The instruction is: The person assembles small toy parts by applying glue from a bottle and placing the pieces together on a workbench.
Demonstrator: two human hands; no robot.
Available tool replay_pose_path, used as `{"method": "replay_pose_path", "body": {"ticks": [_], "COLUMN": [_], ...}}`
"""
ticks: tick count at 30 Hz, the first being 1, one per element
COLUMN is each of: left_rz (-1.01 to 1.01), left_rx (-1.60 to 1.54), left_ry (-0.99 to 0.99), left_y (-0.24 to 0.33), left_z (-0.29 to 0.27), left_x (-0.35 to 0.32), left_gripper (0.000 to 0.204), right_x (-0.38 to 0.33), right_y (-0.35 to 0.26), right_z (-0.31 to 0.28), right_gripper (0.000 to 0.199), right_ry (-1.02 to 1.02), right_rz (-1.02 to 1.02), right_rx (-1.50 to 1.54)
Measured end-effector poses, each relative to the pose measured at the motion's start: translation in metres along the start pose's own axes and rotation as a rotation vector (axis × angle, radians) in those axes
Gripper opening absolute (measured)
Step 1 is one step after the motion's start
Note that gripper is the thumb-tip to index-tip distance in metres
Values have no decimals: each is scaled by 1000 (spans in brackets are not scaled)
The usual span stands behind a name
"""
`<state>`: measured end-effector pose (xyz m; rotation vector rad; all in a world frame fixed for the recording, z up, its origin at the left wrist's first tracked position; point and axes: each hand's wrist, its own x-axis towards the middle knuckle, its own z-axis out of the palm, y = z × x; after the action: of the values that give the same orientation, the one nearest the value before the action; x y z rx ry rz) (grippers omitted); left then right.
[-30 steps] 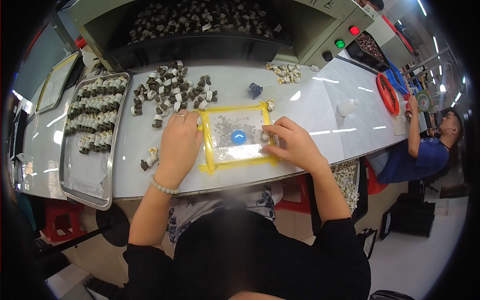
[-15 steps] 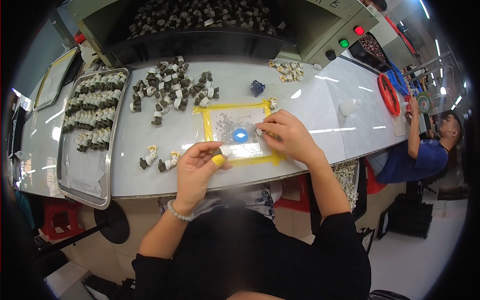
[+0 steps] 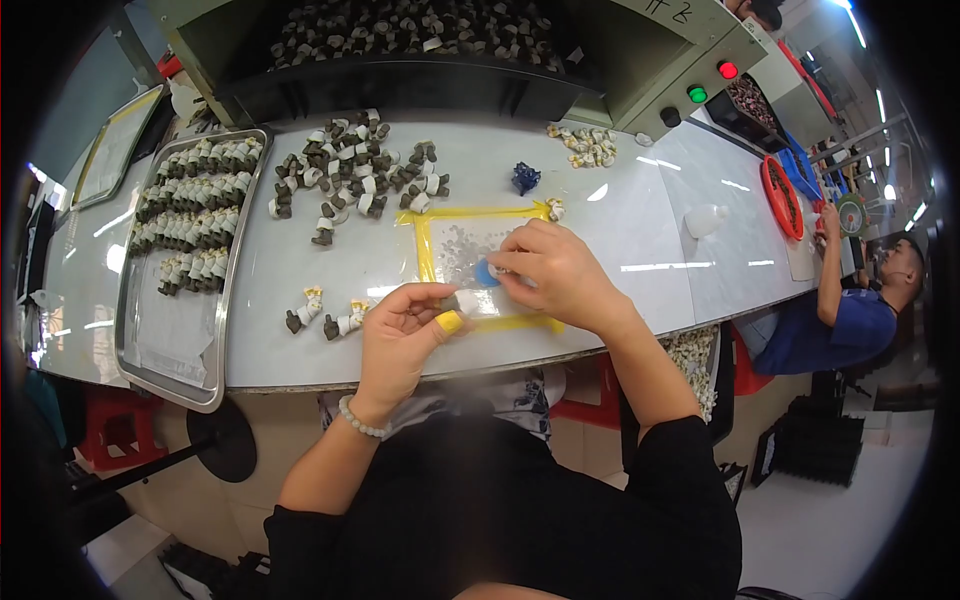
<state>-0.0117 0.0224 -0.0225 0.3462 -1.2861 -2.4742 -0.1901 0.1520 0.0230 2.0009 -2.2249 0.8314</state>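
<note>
My left hand [image 3: 398, 335], with yellow on the thumb tip and a beaded bracelet at the wrist, pinches a small white-and-dark figurine part [image 3: 462, 301]. Close beside it, the fingertips of my right hand [image 3: 558, 275] are pinched over a small round blue cap [image 3: 485, 273]. They hold a small whitish piece, mostly hidden by the fingers. Both hands are above a clear sheet edged with yellow tape [image 3: 425, 245], dotted with small marks. Two joined figurines [image 3: 345, 319] lie left of my left hand.
A metal tray [image 3: 225, 300] holds rows of figurines at left. Loose dark-and-white parts [image 3: 345, 165] are heaped behind the sheet, near a dark blue lump [image 3: 525, 178] and small white-and-gold pieces [image 3: 585, 146]. A black bin [image 3: 400, 90] stands at the back; a white bottle [image 3: 705, 220] and co-worker [image 3: 850, 320] are at right.
My right hand has moved left and a little nearer, bringing its piece to the blue cap and partly covering it. My left hand keeps its grip on the figurine part. The view shifted slightly.
</note>
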Motion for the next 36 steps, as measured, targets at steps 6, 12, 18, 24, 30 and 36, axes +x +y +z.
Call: {"method": "replay_pose_path", "body": {"ticks": [6,12,18,24,30,36], "left_rz": [7,4,32,37,49,-17], "left_rx": [5,-18,62,73,16,87], "left_ry": [17,-15,0,1,-30,-54], "left_y": [1,3,0,-4,-5,-2], "left_z": [-1,2,0,-4,-5,-3], "left_x": [-1,0,1,0,1,0], "left_gripper": [25,25,23,23,21,18], "right_x": [1,-10,-13,-12,-11,-19], "right_y": [-3,-12,-26,-33,-33,-26], "right_z": [-1,-1,-2,1,2,1], "right_gripper": [21,25,28,27,24,23], "right_ry": [-17,91,110,71,-13,-67], "right_rz": [32,240,354,328,299,294], "right_rx": [38,351,589,607,598,651]}}
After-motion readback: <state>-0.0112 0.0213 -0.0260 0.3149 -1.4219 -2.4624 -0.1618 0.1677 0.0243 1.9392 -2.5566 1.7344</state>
